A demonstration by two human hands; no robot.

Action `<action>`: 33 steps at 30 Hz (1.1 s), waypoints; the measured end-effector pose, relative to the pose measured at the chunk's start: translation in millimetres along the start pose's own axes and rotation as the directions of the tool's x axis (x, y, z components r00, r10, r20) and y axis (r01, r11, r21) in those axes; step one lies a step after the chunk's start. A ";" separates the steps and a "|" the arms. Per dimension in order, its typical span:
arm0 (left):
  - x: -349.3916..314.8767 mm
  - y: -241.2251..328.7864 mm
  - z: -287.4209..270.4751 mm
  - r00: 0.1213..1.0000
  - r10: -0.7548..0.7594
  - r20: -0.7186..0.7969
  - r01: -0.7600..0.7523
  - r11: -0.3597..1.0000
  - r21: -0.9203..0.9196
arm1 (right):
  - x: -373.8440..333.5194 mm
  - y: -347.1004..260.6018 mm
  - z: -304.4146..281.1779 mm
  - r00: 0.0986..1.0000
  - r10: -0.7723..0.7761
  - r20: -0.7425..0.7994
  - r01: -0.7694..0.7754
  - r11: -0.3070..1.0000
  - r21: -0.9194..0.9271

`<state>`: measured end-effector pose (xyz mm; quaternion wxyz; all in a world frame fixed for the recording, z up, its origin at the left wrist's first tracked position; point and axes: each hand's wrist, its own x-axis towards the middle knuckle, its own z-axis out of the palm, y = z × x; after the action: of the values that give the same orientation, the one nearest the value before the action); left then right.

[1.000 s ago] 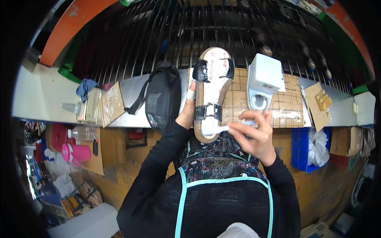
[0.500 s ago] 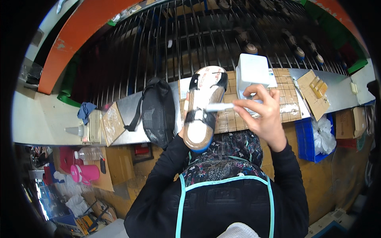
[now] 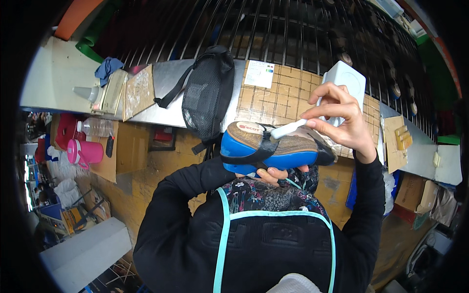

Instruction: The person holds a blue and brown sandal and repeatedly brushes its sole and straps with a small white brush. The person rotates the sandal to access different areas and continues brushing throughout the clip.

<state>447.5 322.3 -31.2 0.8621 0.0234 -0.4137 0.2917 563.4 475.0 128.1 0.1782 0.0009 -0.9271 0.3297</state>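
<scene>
Blue and brown sandal (image 3: 299,142) sits in my left grip (image 3: 271,175), clamped from below, fingers at the near edge, brown face up, presumably to keep that face clear. Right grip (image 3: 342,115) pinches a thin white applicator (image 3: 289,129), likely for fine control; tip at a black strap (image 3: 266,148), contact unclear. Sandal held just before the bench (image 3: 168,78); white container (image 3: 351,78) behind my right grip, probably for reach

Stretches from left to right as a sandal (image 3: 295,143) on a blue form (image 3: 292,159), shows a brown face upward, carries black straps (image 3: 267,145) and, at the left end, a pale oval patch (image 3: 249,128). Slants down leftward as a slim white applicator (image 3: 288,129), with its tip at a strap, possibly touching.
</scene>
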 end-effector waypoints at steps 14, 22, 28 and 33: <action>-3.5 18.3 -26.1 0.939 -0.329 0.103 0.342 0.924 -0.171 | 17.9 15.1 -3.5 0.997 -0.022 -0.070 -0.008 0.916 -0.402; 0.1 38.6 67.7 0.616 0.683 -0.392 -0.360 0.687 0.631 | -28.9 47.8 -80.4 0.768 0.251 -0.589 -0.136 0.963 0.233; 3.5 159.0 58.9 0.308 0.914 -0.263 -0.514 0.393 0.762 | -62.9 115.6 -76.3 0.616 0.589 -0.524 -0.244 0.774 0.584; -29.9 258.5 72.1 0.094 0.973 -0.210 -0.464 0.229 0.856 | -58.9 197.4 -59.0 0.457 0.711 -0.534 -0.536 0.699 0.473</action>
<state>247.5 501.8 -57.6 0.5823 -0.0552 0.1523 0.7967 614.5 658.7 30.4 0.3701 -0.4414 -0.6788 0.4554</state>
